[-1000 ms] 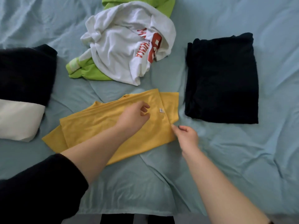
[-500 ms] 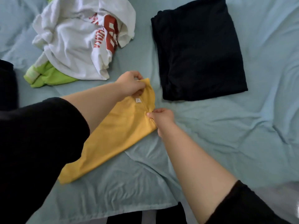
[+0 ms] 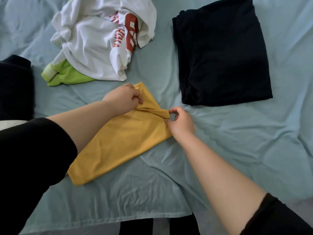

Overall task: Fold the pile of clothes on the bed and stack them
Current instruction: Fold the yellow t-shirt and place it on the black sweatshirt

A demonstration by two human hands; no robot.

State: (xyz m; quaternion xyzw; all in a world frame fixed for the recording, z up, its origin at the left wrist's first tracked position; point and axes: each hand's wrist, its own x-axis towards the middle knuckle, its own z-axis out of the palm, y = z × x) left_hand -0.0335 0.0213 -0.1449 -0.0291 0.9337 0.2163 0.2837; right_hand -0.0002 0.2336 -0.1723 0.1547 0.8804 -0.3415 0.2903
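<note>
Though folded to a long strip, handles as thin, light, limp cloth: with the yellow garment (image 3: 122,141), expect no stiffness, sagging wherever unsupported, and layers sliding apart unless pinched together. Lies slantwise on the bed sheet (image 3: 220,158), near end flat and free close to the bed's edge, far end up between the two hands. Probably best taken at the two far corners, through all layers, then carried over toward the near end.

Pinched at its right far corner by the right hand (image 3: 182,124), thumb and forefinger closed on a bunched fold, other fingers curled. Gripped at the left far corner by the left hand (image 3: 123,98), fingers curled down onto the cloth, edge raised a little past the knuckles. Puckered into a slack ridge between the two grips, not taut.

Farther off:
- To the right, well apart: folded black garment (image 3: 223,56), likely the start of the stack.
- Beyond the left hand: crumpled white shirt (image 3: 94,48) over a green garment (image 3: 67,77), both unfolded.
- At the left border: dark clothing (image 3: 15,85).
</note>
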